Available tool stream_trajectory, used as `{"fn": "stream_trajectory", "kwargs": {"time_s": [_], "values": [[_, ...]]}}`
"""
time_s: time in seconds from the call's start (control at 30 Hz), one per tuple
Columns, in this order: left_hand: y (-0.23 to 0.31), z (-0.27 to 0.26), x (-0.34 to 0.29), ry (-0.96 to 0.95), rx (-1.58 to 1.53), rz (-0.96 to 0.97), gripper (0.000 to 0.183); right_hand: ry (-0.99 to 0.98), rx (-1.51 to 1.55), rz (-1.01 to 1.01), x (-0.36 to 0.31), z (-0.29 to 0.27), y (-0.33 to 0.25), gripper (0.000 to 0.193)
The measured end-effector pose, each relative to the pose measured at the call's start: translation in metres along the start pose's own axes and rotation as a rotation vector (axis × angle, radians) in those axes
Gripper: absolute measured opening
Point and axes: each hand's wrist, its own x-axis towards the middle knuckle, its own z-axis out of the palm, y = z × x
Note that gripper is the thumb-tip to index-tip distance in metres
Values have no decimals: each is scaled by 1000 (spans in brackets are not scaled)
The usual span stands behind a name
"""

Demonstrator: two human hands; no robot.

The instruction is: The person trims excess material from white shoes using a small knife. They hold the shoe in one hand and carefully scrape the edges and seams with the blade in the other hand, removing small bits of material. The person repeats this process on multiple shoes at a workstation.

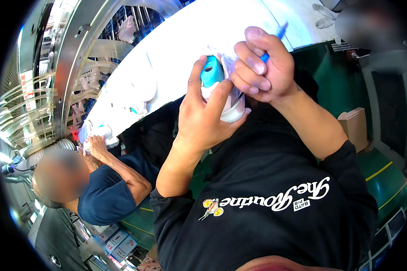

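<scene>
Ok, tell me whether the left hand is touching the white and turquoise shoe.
Touching. The head view shows the left hand wrapped around the white and turquoise shoe, thumb and fingers pressed on its sides, while the right hand grips a blue tool above it.

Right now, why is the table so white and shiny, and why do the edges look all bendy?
In the head view, strong light washes out the white table to a glare, hiding its surface detail; the fisheye lens curves the metal frame near the rim and leaves black corners; the left hand and right hand around the turquoise and white shoe look sharp; the co-worker's face is blurred.
</scene>
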Motion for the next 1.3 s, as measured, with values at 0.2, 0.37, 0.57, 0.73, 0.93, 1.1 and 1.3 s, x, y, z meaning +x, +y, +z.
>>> {"fn": "stream_trajectory", "kwargs": {"time_s": [0.2, 0.37, 0.57, 0.73, 0.93, 1.1, 1.3], "values": [[-14, -13, 1, 69, -20, -14, 65, 65, -233, 26, 40, -17, 5, 29], [-21, -27, -8, 49, 165, -80, 75, 338, -83, 53, 53, 0, 19, 30], [-29, -37, -11, 17, 204, -142, 77, 284, 49, 95, 56, 0, 39, 32], [-52, -26, -17, 128, 125, -5, 70, 122, 229, 165, 57, -21, 41, 34], [-66, -24, -28, 194, 88, 38, 68, 371, 145, 45, 70, -37, 26, 34], [-68, -23, -28, 200, 69, 22, 68, 437, 59, 127, 68, -1, 40, 35], [-61, -18, -24, 210, 65, -12, 67, 286, -377, -29, 69, 12, 50, 33]]}}
